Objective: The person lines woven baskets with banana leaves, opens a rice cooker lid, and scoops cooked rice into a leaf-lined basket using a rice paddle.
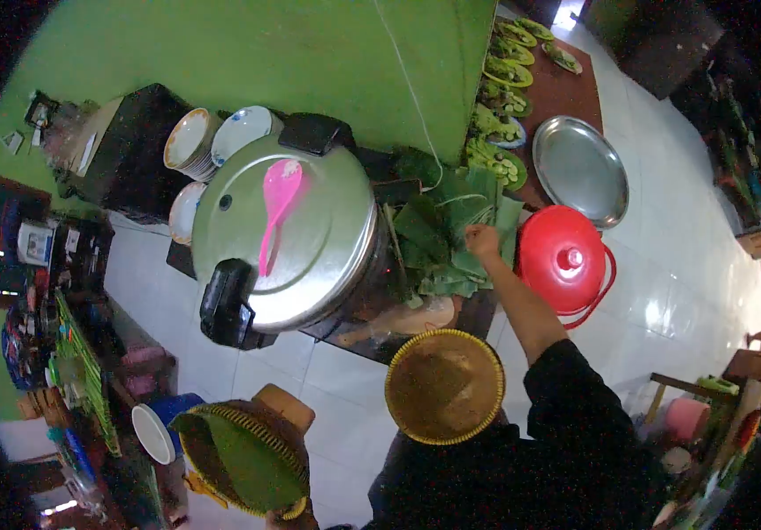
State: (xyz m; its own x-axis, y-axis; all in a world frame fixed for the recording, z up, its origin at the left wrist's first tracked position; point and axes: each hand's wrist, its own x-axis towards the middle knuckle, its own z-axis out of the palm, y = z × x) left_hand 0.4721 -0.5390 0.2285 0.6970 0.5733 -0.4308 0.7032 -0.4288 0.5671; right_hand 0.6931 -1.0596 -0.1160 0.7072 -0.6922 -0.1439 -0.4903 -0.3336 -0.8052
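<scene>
My right hand [483,240] reaches over a pile of cut banana leaves [451,221] beside the pot; its fingers are curled closed, and whatever they hold is hidden. At the bottom edge, my left hand [297,516], mostly out of frame, grips the rim of a tilted woven basket [213,459] lined with a green leaf [261,459]. A second round woven basket [445,386] with a yellow rim sits close in front of me. On the large metal pot's lid [327,230] lies a pink rice paddle [280,199] with white grains on it.
A red lidded pot [564,256] and an oval metal tray [580,168] are at the right. Behind them, several plates of sliced greens [506,97] line a brown table. Stacked bowls [190,141] stand behind the pot; a blue-and-white bucket [154,433] is at lower left.
</scene>
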